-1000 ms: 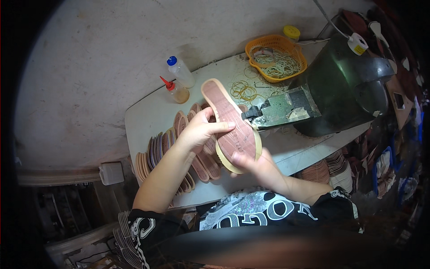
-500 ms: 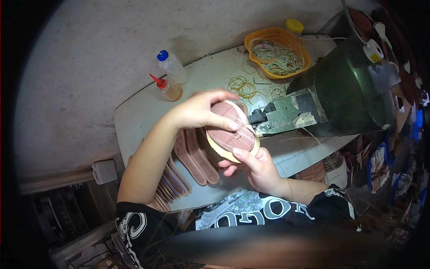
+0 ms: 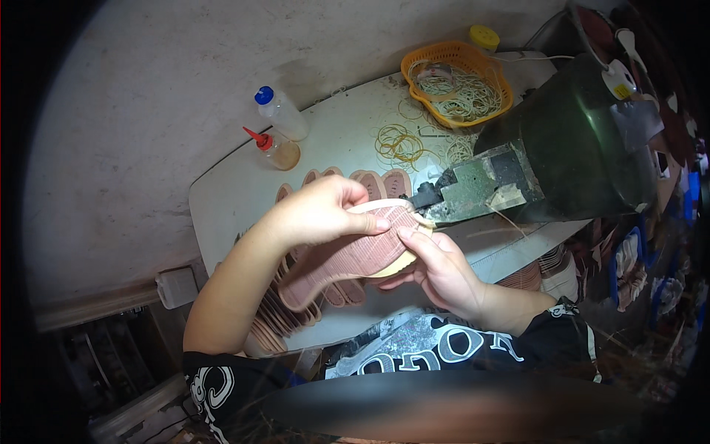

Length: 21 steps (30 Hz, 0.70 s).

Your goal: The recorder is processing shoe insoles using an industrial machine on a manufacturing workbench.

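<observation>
A shoe insole (image 3: 336,259) with a reddish-brown ribbed face and a pale cream rim lies across both my hands over the table. My left hand (image 3: 336,211) pinches its upper edge, thumb on the ribbed face. With the thumb on the same face and the fingers curled beneath, my right hand (image 3: 447,277) grips the lower right edge. The insole's right end meets the dark tip (image 3: 425,196) of a green machine arm (image 3: 477,185); whether the edge sits inside that tip is hidden. Similar insoles (image 3: 397,185) lie beneath my hands, partly covered.
A big dark green machine body (image 3: 577,140) stands on the right of the pale table (image 3: 336,133). An orange basket (image 3: 414,89) of elastic bands is behind, with loose bands (image 3: 399,144) nearby. Two squeeze bottles, blue-capped (image 3: 285,118) and red-tipped (image 3: 281,152), stand at the back left.
The insole has turned, and its narrower end now points toward the lower left. Its rim stays at the machine tip. My left hand has moved lower, and both thumbs are closer together.
</observation>
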Tool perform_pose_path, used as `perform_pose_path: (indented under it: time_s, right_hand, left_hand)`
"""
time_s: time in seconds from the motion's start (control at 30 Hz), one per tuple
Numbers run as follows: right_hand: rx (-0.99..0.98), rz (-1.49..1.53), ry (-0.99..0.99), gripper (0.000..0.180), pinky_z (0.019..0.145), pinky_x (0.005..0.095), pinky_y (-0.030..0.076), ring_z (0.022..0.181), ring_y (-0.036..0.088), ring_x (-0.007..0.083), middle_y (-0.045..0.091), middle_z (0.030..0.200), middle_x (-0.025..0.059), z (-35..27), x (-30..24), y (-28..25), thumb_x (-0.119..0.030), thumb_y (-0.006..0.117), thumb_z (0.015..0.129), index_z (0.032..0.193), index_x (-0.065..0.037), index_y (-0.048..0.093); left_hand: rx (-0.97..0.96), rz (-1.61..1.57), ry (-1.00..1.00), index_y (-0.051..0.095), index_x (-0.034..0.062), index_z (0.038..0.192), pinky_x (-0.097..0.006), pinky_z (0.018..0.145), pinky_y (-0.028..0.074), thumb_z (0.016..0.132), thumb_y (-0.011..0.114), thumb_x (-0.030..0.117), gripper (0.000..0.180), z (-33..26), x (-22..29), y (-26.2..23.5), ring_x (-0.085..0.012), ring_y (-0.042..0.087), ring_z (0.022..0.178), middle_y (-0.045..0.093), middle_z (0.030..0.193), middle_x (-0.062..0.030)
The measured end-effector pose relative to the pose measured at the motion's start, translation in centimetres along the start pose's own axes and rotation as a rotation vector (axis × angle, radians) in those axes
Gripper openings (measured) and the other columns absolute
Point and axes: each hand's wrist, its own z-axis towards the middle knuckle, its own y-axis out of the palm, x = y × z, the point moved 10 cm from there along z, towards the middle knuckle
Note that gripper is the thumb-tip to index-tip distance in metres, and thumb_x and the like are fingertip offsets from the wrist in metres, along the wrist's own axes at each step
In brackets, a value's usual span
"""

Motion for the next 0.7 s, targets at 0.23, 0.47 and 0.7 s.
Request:
perform_pose_path:
  time_s: [0.23,0.47,0.7]
  right_hand:
    - [-0.106,-0.23,0.007,0.028,0.066,0.0251,0.053,0.076,0.065,0.0128,0.066,0.093,0.0054,-0.7,0.8,-0.7,-0.026,0.057,0.094,0.11,-0.003,0.06]
    - [-0.133,-0.228,-0.257,0.042,0.09,0.0294,0.05,0.103,0.06,0.0142,0.059,0.118,0.0108,-3.5,-1.1,-0.8,-0.009,0.058,0.093,0.129,0.001,0.04]
    - [-0.23,-0.232,-0.147,0.034,0.08,0.0262,0.052,0.091,0.063,0.0113,0.065,0.105,0.0083,-1.1,-1.0,-0.9,-0.016,0.058,0.094,0.123,0.002,0.05]
  left_hand:
    - [0.236,-0.104,-0.115,0.067,0.0003,0.075,-0.024,0.051,0.044,0.084,0.07,0.043,0.044,-2.7,0.2,1.7,-0.0066,0.054,0.056,0.062,0.064,-0.0021]
    - [0.203,-0.179,-0.27,0.063,0.0023,0.069,-0.022,0.038,0.044,0.085,0.065,0.051,0.051,-4.2,0.3,3.8,-0.0109,0.055,0.041,0.058,0.054,-0.0057]
    - [0.405,-0.128,-0.14,0.066,-0.0005,0.08,-0.023,0.049,0.048,0.08,0.074,0.041,0.042,-3.9,-1.7,2.1,-0.0097,0.059,0.054,0.064,0.066,-0.0057]
